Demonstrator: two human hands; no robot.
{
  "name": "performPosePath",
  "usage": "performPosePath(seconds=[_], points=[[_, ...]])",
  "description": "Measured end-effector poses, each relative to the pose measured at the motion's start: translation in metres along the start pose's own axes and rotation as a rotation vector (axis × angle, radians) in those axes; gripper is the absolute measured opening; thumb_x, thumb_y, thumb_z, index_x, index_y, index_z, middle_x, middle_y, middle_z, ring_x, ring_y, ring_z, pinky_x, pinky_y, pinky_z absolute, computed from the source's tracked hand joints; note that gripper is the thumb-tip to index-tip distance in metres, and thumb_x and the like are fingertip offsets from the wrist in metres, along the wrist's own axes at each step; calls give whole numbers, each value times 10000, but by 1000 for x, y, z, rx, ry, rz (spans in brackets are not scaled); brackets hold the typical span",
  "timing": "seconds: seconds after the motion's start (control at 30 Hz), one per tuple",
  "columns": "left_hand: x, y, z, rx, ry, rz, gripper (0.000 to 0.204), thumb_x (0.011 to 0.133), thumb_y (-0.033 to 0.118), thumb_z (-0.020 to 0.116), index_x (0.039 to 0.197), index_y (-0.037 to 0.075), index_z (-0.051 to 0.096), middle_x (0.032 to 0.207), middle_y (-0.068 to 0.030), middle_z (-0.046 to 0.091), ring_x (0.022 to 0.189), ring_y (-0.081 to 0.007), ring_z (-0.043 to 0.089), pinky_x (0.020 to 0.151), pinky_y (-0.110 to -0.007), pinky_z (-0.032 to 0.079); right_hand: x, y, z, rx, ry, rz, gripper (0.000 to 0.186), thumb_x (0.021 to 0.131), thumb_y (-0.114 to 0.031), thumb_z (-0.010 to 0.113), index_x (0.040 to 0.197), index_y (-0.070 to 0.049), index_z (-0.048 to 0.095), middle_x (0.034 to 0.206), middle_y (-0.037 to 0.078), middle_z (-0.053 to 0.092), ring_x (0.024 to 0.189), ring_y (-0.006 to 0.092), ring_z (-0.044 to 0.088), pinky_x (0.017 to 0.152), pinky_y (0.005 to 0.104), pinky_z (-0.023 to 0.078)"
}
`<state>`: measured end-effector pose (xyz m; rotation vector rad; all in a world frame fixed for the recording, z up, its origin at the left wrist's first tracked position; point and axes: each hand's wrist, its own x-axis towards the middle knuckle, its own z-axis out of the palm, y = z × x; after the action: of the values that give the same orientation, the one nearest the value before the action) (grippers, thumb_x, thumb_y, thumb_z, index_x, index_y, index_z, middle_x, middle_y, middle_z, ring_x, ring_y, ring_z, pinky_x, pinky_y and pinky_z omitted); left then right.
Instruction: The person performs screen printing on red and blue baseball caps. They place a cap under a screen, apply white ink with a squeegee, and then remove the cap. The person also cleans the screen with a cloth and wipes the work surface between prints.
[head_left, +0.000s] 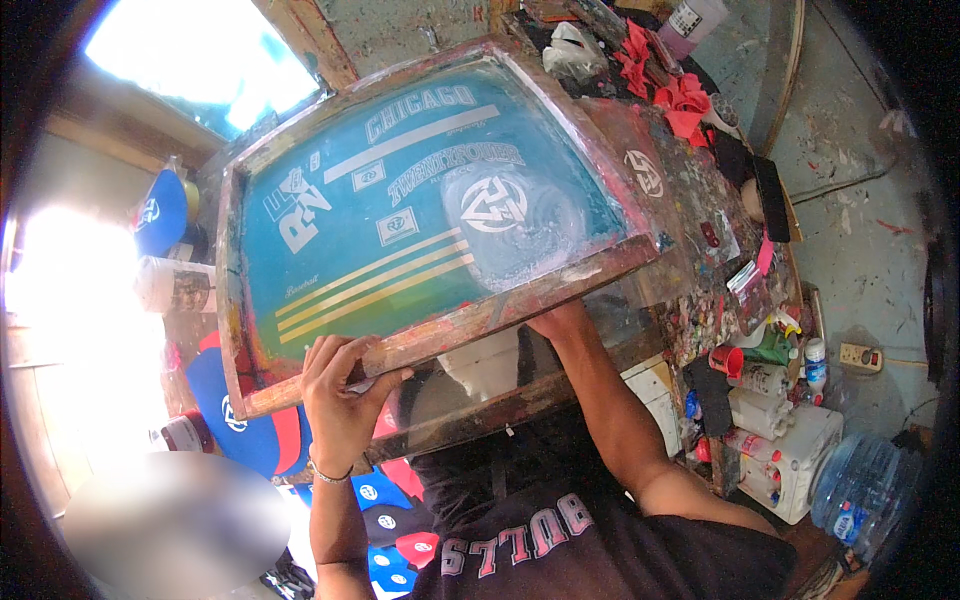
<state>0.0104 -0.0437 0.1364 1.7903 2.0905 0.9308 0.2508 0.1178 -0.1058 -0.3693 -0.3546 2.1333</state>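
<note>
A wooden-framed printing screen [500,310] is raised at a tilt in front of me, its teal mesh [340,240] bearing pale lettering, logos and yellow stripes. A wet-looking greyish patch surrounds the round logo at its right. My left hand [340,385] grips the near edge of the frame toward its left corner, fingers over the top and thumb below. My right hand [552,322] reaches underneath the screen; its fingers are hidden by the frame. Beneath the screen, a pale shape [485,365] shows on a dark surface.
Blue caps [162,215] hang or lie at the left, one with a red brim. Several blue, red and black printed pieces [385,525] lie below. Red cloths [685,105] sit on the paint-crusted bench at right. Bottles [815,365] and a large water jug [865,490] stand lower right.
</note>
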Motion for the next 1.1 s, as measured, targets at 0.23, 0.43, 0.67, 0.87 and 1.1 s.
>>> performPosePath(seconds=[0.23, 0.43, 0.67, 0.87, 1.1], points=[[-2, -1, -3, 8, -2, -15, 461, 617, 179, 938, 981, -5, 724, 860, -107, 615, 800, -292, 556, 730, -386, 462, 3, -7, 59, -65, -89, -67, 733, 1025, -615, 448, 1547, -104, 392, 1583, 120, 415, 1426, 322, 405, 1203, 540, 315], [1, 1, -1, -3, -16, -31, 459, 618, 178, 939, 982, -5, 727, 859, -107, 619, 798, -290, 562, 726, -382, 468, 52, -19, 55, 148, -88, -21, 743, 1021, -626, 446, 1548, -105, 392, 1583, 125, 415, 1428, 327, 406, 1203, 541, 316], [0, -2, -1, 4, 1, -8, 466, 612, 182, 938, 978, -12, 726, 858, -106, 621, 797, -292, 561, 727, -382, 468, 55, -20, 55, 162, -85, -26, 746, 1021, -631, 443, 1547, -105, 392, 1582, 126, 417, 1426, 326, 410, 1202, 538, 318], [0, 0, -3, 7, -7, -8, 464, 617, 180, 935, 986, -10, 728, 868, -106, 626, 815, -289, 566, 737, -386, 471, 54, -23, 52, 166, -82, -33, 749, 1020, -635, 440, 1547, -105, 393, 1581, 127, 418, 1423, 326, 413, 1201, 536, 320], [3, 6, -5, -7, -3, -34, 460, 616, 164, 939, 989, -5, 730, 850, -99, 618, 792, -278, 553, 718, -374, 467, 44, -24, 40, 175, -79, -46, 753, 1019, -640, 437, 1546, -104, 393, 1579, 128, 420, 1420, 326, 417, 1200, 533, 321]])
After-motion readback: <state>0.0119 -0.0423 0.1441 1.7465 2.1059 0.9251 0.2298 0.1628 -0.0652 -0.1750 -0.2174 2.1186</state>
